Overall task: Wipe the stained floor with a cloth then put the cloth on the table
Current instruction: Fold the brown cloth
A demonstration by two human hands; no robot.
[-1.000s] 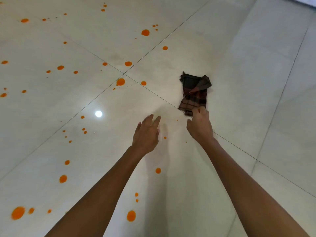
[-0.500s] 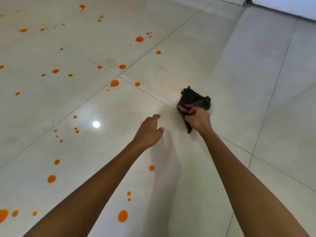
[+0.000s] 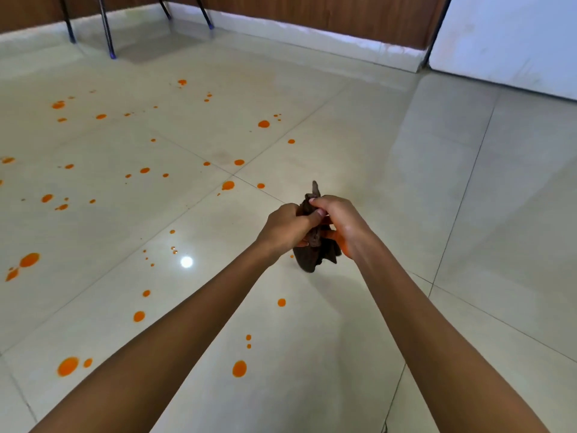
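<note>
I'm bunching the cloth with my left hand and right hand, both curling round it, above the floor's middle (it's just been lifted off, the left joining in). The stains are waiting untouched, so wiping is coming next.

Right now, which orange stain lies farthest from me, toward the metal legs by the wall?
The lone splotch highest in the view, just short of the metal legs; every other orange spot lies lower, nearer you.

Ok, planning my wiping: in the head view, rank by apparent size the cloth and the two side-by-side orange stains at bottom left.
The cloth, though partly hidden
then the pair's left stain
then its right stain, clearly smallest
</note>
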